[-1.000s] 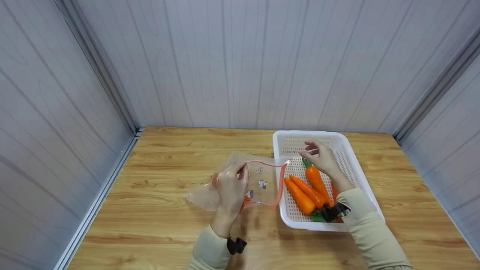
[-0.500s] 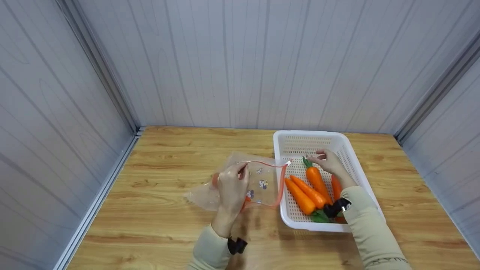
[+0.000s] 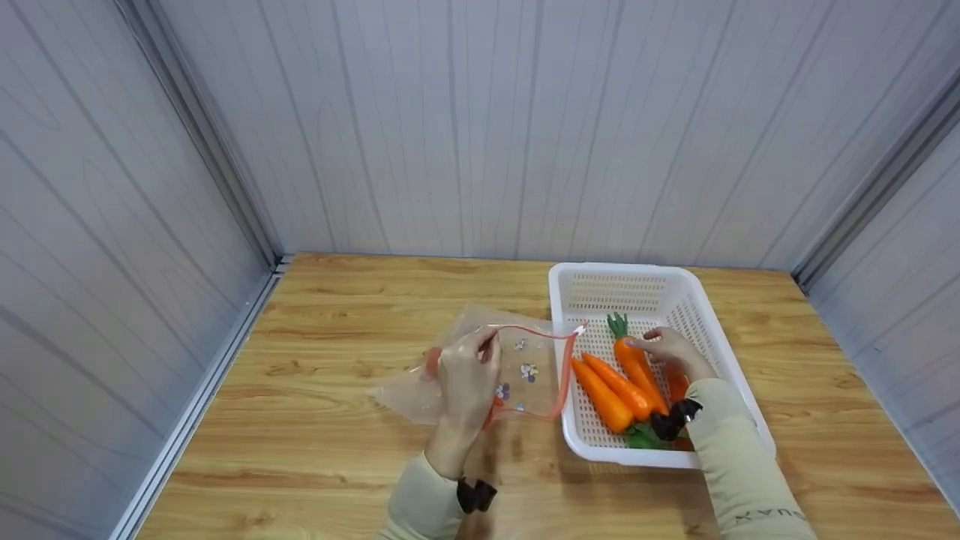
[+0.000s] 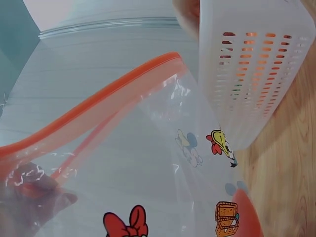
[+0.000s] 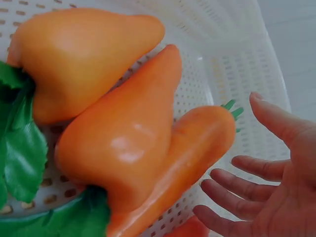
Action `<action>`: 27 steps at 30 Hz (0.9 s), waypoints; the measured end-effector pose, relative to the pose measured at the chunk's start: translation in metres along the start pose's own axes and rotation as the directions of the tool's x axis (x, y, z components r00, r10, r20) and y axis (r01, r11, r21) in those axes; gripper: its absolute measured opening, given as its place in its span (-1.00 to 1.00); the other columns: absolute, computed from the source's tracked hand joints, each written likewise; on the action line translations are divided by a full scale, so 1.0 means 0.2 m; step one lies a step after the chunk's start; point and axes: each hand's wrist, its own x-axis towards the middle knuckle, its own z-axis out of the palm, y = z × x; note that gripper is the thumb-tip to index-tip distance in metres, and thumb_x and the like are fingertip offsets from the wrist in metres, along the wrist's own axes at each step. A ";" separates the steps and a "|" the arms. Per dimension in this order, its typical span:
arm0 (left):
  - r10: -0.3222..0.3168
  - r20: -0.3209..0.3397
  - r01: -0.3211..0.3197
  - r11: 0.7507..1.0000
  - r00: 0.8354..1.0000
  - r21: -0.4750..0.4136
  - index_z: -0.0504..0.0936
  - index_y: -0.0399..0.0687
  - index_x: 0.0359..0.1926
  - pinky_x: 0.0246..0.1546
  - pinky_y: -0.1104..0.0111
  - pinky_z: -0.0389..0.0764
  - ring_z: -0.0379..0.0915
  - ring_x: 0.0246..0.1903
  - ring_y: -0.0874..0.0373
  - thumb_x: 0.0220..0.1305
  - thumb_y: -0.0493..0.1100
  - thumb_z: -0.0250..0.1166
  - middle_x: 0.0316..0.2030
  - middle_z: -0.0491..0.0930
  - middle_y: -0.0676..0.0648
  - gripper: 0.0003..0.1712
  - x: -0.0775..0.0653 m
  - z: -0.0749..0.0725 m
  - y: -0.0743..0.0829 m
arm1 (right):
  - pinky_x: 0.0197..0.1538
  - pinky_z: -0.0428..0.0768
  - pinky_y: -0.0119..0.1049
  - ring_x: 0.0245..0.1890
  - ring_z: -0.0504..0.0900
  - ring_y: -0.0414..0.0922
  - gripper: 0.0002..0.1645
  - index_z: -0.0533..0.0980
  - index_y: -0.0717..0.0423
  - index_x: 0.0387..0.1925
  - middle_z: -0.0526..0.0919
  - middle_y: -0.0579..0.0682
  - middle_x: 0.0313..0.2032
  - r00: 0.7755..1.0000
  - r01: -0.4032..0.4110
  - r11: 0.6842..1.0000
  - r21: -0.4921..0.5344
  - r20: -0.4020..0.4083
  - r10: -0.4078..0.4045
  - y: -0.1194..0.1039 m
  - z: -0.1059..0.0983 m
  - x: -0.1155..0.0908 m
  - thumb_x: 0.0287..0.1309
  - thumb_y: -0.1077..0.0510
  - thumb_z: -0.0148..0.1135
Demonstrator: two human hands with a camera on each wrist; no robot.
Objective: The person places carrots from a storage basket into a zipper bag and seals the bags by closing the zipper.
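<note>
Wooden table (image 3: 315,450), pale walls (image 3: 480,135), bag (image 3: 517,358) overlapping basket (image 3: 626,268) of carrots (image 3: 602,400)

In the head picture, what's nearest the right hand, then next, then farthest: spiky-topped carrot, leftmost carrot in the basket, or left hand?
1. Spiky-topped carrot: right beside the right hand.
2. Leftmost carrot: left side of the basket.
3. Left hand: outside the basket, pinching the bag.

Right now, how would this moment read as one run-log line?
left hand: pinches clear bag at orange rim | right hand: fingers spread, empty, near carrots | carrots: in white basket
</note>
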 end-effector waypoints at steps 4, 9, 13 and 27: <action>-0.009 0.000 0.009 1.000 1.000 0.006 0.66 -0.25 -0.45 -0.52 0.41 0.55 0.54 -0.52 0.19 -0.04 -0.41 0.26 -0.53 0.62 -0.08 -0.92 -0.01 0.00 0.00 | -0.07 0.41 -0.09 -0.18 0.37 0.07 -0.16 0.19 0.37 0.03 0.37 0.20 -0.13 0.998 -0.055 0.996 0.076 0.020 0.054 0.04 0.02 0.00 -0.04 -0.19 0.22; -0.012 0.005 0.012 1.000 1.000 0.006 0.66 -0.24 -0.44 -0.51 0.40 0.55 0.55 -0.51 0.18 -0.04 -0.41 0.26 -0.52 0.62 -0.08 -0.91 -0.01 -0.01 0.00 | -0.12 0.46 -0.15 -0.23 0.38 0.02 -0.11 0.14 0.30 0.07 0.37 0.16 -0.12 0.991 -0.131 0.976 0.173 0.055 0.123 0.05 0.03 -0.01 -0.09 -0.21 0.25; -0.008 0.008 0.008 1.000 1.000 -0.004 0.65 -0.25 -0.44 -0.50 0.39 0.56 0.55 -0.50 0.16 -0.05 -0.42 0.26 -0.51 0.62 -0.09 -0.90 -0.01 -0.01 0.00 | -0.16 0.48 -0.19 -0.21 0.39 0.02 -0.08 0.13 0.27 0.05 0.35 0.16 -0.10 0.985 -0.172 0.962 0.214 0.067 0.161 0.06 0.04 -0.03 -0.15 -0.24 0.28; -0.001 0.001 0.001 1.000 1.000 0.001 0.66 -0.25 -0.45 -0.50 0.44 0.55 0.55 -0.52 0.18 -0.05 -0.42 0.26 -0.53 0.62 -0.08 -0.91 0.00 -0.01 0.00 | -0.20 0.54 -0.16 -0.24 0.51 0.02 -0.18 0.13 0.22 0.05 0.41 0.16 -0.07 0.981 -0.183 0.904 0.385 0.130 0.143 0.08 0.08 0.00 -0.12 -0.07 0.33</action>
